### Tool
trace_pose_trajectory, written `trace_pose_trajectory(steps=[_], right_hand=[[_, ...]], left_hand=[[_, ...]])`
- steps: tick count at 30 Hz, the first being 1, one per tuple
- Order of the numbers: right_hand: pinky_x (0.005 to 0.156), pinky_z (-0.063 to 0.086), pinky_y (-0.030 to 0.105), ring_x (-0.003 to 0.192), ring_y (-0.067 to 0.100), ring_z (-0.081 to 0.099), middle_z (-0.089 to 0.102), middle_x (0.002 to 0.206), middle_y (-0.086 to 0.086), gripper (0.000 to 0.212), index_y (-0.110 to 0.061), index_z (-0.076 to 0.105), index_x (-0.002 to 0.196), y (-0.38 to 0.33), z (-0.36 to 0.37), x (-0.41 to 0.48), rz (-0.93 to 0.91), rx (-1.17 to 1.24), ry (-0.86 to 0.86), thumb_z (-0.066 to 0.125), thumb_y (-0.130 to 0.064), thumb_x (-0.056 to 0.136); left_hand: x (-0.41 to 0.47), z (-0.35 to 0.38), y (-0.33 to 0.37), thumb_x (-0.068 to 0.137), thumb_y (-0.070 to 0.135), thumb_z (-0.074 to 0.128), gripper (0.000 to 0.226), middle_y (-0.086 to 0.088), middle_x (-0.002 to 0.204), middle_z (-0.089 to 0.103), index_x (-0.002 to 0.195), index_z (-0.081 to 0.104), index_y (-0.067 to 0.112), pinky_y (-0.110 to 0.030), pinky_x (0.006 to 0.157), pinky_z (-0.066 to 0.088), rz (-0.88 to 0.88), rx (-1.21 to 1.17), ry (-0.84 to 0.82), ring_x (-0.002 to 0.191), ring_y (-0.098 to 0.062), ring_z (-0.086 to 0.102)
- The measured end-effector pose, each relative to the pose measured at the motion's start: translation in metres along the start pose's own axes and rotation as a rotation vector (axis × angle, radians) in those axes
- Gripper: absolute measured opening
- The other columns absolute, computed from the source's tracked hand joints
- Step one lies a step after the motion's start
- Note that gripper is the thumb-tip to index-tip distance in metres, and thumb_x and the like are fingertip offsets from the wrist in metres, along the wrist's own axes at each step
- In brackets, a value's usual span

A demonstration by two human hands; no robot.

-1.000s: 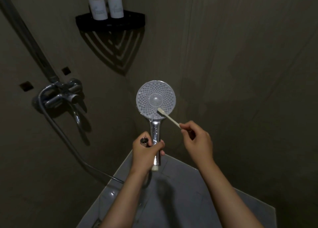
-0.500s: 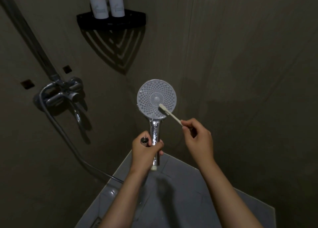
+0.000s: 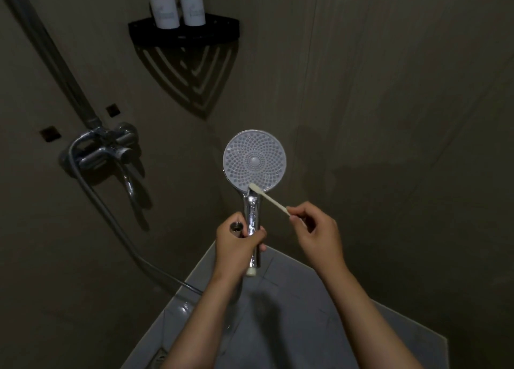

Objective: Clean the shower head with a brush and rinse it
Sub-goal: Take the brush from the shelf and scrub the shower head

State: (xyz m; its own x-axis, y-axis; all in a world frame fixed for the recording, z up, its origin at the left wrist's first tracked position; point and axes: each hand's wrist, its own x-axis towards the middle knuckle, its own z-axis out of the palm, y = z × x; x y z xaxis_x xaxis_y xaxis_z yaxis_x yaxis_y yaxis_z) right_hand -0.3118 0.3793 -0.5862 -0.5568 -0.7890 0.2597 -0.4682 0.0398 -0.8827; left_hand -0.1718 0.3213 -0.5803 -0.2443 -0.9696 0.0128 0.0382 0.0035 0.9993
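Observation:
A round chrome shower head (image 3: 254,160) with a pale nozzle face points up at me in the middle of the view. My left hand (image 3: 236,246) grips its shiny handle, together with the metal hose end beside it. My right hand (image 3: 317,232) pinches the end of a thin cream brush (image 3: 268,197). The brush tip touches the lower edge of the nozzle face, just above the handle neck.
A chrome mixer tap (image 3: 103,149) with a hose (image 3: 119,229) running down to the floor is on the left wall. A black corner shelf (image 3: 183,32) holds two dark bottles (image 3: 175,4) at the top. Grey floor tiles (image 3: 292,313) lie below my arms.
The brush tip has slid from the middle right of the nozzle face down to its lower edge. My left hand keeps its grip on the handle.

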Motion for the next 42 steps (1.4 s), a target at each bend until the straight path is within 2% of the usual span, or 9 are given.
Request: trace_pose_trajectory(steps=[4, 9, 16, 22, 27, 33, 37, 42], right_hand=[[0.068, 0.054, 0.042, 0.076, 0.008, 0.065, 0.069, 0.083, -0.012, 0.011, -0.027, 0.065, 0.085, -0.007, -0.004, 0.005, -0.036, 0.016, 0.1, 0.06, -0.018, 0.083], [0.066, 0.052, 0.039, 0.074, 0.011, 0.063, 0.069, 0.084, -0.01, 0.011, -0.025, 0.066, 0.086, -0.011, -0.003, 0.01, -0.047, -0.02, 0.142, 0.061, -0.016, 0.084], [0.069, 0.054, 0.04, 0.078, 0.01, 0.064, 0.069, 0.083, -0.015, 0.008, -0.027, 0.061, 0.082, -0.01, 0.009, 0.005, 0.022, -0.066, -0.015, 0.06, -0.019, 0.084], [0.072, 0.054, 0.042, 0.082, 0.008, 0.066, 0.07, 0.084, -0.017, 0.007, -0.027, 0.064, 0.083, -0.011, 0.015, 0.001, 0.026, -0.046, -0.078, 0.059, -0.023, 0.081], [0.07, 0.054, 0.041, 0.078, 0.006, 0.064, 0.069, 0.081, -0.016, 0.007, -0.024, 0.065, 0.083, -0.014, 0.013, 0.002, 0.016, 0.01, -0.005, 0.06, -0.019, 0.082], [0.063, 0.052, 0.042, 0.071, 0.014, 0.062, 0.068, 0.079, -0.009, 0.011, -0.024, 0.064, 0.086, -0.024, 0.013, 0.011, 0.0, -0.005, 0.119, 0.059, -0.014, 0.085], [0.068, 0.053, 0.039, 0.079, 0.015, 0.065, 0.067, 0.081, -0.011, 0.01, -0.023, 0.064, 0.085, -0.029, 0.023, 0.006, 0.029, -0.059, 0.043, 0.059, -0.014, 0.085], [0.07, 0.053, 0.039, 0.081, 0.014, 0.065, 0.069, 0.084, -0.01, 0.008, -0.024, 0.064, 0.086, -0.03, 0.026, 0.0, 0.065, -0.104, -0.024, 0.058, -0.018, 0.085]], left_hand=[[0.001, 0.001, -0.002, 0.076, -0.01, 0.066, 0.047, -0.021, 0.062, 0.05, 0.057, 0.033, 0.017, -0.021, 0.046, 0.041, 0.013, 0.022, -0.02, 0.043, -0.019, 0.059], [0.001, 0.001, -0.006, 0.075, -0.012, 0.065, 0.047, -0.02, 0.059, 0.049, 0.056, 0.033, 0.016, -0.023, 0.046, 0.041, 0.019, 0.026, -0.028, 0.041, -0.019, 0.059], [0.002, 0.0, -0.004, 0.071, -0.013, 0.065, 0.043, -0.011, 0.053, 0.053, 0.054, 0.039, 0.016, -0.021, 0.046, 0.043, 0.02, 0.117, -0.038, 0.044, -0.02, 0.058], [0.003, -0.002, -0.004, 0.071, -0.013, 0.064, 0.04, -0.016, 0.057, 0.054, 0.055, 0.042, 0.016, -0.021, 0.046, 0.043, 0.005, 0.144, -0.028, 0.047, -0.021, 0.06], [0.005, -0.003, -0.003, 0.073, -0.011, 0.066, 0.049, -0.018, 0.059, 0.054, 0.052, 0.037, 0.022, -0.021, 0.044, 0.042, 0.004, 0.116, -0.027, 0.047, -0.024, 0.061], [0.004, -0.001, -0.003, 0.072, -0.012, 0.065, 0.048, -0.022, 0.064, 0.057, 0.053, 0.036, 0.02, -0.022, 0.045, 0.043, 0.007, 0.095, -0.051, 0.045, -0.021, 0.06], [0.002, 0.002, -0.005, 0.073, -0.014, 0.064, 0.047, -0.018, 0.059, 0.051, 0.055, 0.034, 0.017, -0.023, 0.045, 0.042, -0.006, 0.085, -0.069, 0.044, -0.019, 0.058], [0.002, 0.0, -0.006, 0.073, -0.014, 0.063, 0.05, -0.014, 0.054, 0.046, 0.049, 0.039, 0.023, -0.022, 0.044, 0.043, 0.001, 0.086, -0.066, 0.045, -0.021, 0.056]])
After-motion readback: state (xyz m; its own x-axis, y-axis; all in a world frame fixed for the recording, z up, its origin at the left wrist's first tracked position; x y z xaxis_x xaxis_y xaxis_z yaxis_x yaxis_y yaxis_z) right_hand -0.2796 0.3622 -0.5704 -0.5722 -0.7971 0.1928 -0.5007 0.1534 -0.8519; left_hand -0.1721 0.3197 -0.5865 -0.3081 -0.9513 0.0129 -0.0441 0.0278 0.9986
